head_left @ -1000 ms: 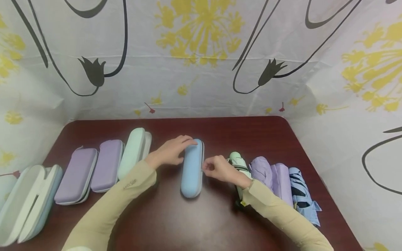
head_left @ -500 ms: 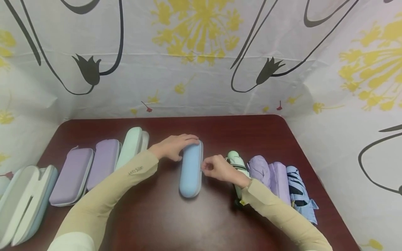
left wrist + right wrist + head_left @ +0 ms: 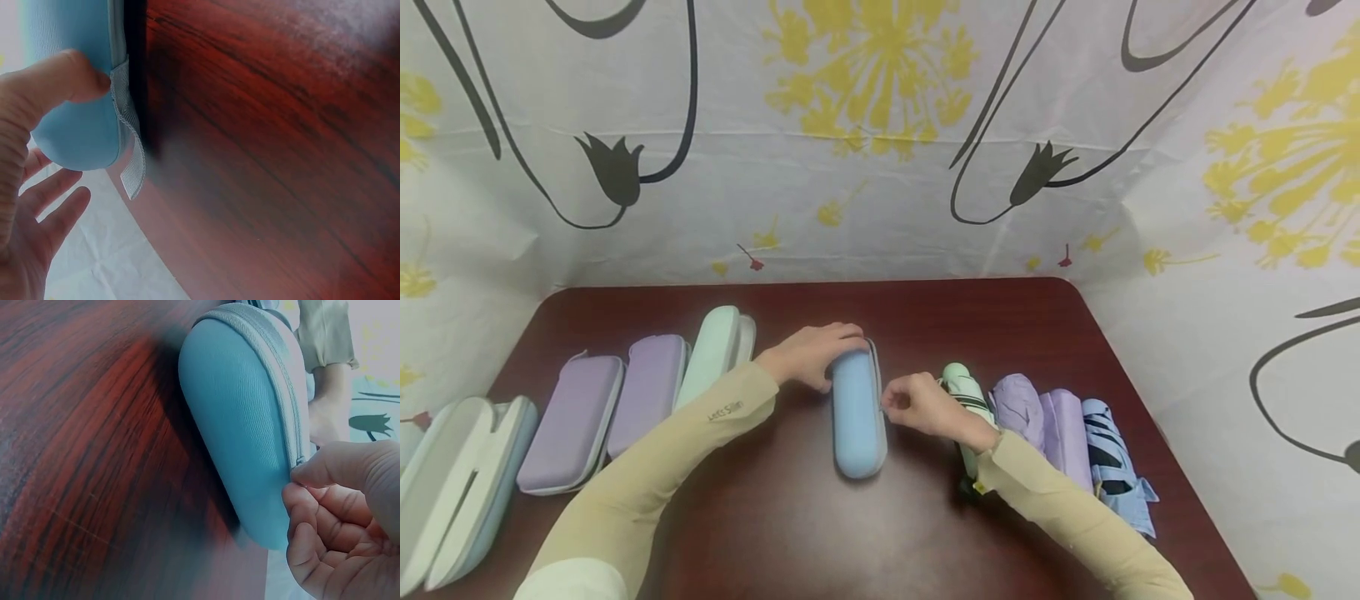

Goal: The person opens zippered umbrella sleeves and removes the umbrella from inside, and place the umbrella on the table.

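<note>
A light blue zippered hard case [image 3: 857, 417] lies on the dark red table in front of me, its long side running away from me. My left hand [image 3: 811, 354] holds its far end; in the left wrist view the thumb [image 3: 75, 78] presses the case beside a grey fabric loop [image 3: 130, 144], with the other fingers around the end. My right hand [image 3: 925, 403] is at the case's right side. Its thumb and forefinger pinch the zipper pull [image 3: 300, 464] in the right wrist view, which they mostly cover.
At left lie two purple cases [image 3: 572, 421], a mint green case [image 3: 711, 350] and an opened blue case [image 3: 475, 492] with a pale inside. To the right, beneath and beyond the right forearm, are folded umbrellas: green [image 3: 966, 387], purple [image 3: 1017, 404], lilac [image 3: 1066, 433] and blue [image 3: 1116, 467].
The blue case has turned slightly, its near end shifting right and its far end left. My left hand has moved a little left with it; the right hand has stayed nearly in place.
</note>
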The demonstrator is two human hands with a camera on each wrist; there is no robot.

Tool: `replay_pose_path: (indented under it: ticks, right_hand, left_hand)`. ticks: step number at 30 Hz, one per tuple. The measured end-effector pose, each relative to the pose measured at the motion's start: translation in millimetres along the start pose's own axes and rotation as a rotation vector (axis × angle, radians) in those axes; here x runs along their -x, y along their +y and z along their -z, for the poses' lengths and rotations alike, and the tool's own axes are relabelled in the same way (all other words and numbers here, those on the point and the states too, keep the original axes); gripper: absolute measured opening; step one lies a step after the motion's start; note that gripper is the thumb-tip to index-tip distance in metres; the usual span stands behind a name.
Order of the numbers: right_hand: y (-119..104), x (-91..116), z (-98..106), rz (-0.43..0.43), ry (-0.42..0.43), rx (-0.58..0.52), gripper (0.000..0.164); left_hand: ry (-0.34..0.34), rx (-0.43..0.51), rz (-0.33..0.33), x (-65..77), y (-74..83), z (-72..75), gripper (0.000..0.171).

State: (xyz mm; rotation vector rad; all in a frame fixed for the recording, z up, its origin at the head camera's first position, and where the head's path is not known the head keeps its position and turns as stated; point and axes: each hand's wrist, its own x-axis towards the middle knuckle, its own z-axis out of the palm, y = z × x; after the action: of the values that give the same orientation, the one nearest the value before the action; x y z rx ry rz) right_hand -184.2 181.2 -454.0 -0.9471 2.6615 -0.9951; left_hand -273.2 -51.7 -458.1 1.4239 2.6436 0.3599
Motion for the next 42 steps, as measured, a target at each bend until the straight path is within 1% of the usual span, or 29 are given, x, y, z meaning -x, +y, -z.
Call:
replay_pose_path:
  ticks: [4, 11, 17, 21, 27, 30, 35, 39, 42]
  right_hand:
    - [2.4, 2.3, 0.6, 0.010, 0.024, 0.019, 0.006]
    - [7.3, 9.1, 4.2, 0.055, 0.076, 0.053, 0.007]
    - [8.8, 16.1, 8.2, 0.070, 0.079, 0.086, 0.008]
    - [10.3, 21.8, 10.3, 0.080, 0.083, 0.105, 0.010]
    - [14.9, 30.7, 12.9, 0.127, 0.130, 0.181, 0.011]
    - [15.6, 35.3, 14.4, 0.142, 0.147, 0.194, 0.012]
    - [15.0, 39.8, 16.1, 0.117, 0.139, 0.173, 0.012]
    - [16.2, 40.7, 16.6, 0.089, 0.125, 0.154, 0.012]
    - [17.7, 40.8, 17.1, 0.087, 0.122, 0.147, 0.011]
  left_hand:
    - [-0.011, 0.012, 0.032, 3.1, -0.5, -2.8, 0.080]
    - [0.036, 0.052, 0.058, 7.3, -0.5, -8.5, 0.081]
    - [0.069, 0.054, 0.053, 8.9, 0.1, -12.3, 0.080]
    - [0.103, 0.049, 0.045, 10.9, 0.6, -14.7, 0.078]
    - [0.146, 0.043, 0.043, 13.1, 2.0, -17.4, 0.074]
    - [0.162, 0.047, 0.042, 14.6, 2.9, -18.1, 0.073]
    - [0.196, 0.077, 0.032, 17.4, 4.4, -16.0, 0.073]
    - [0.185, 0.084, 0.031, 18.3, 3.5, -14.8, 0.074]
    - [0.179, 0.093, 0.021, 19.0, 2.3, -13.8, 0.074]
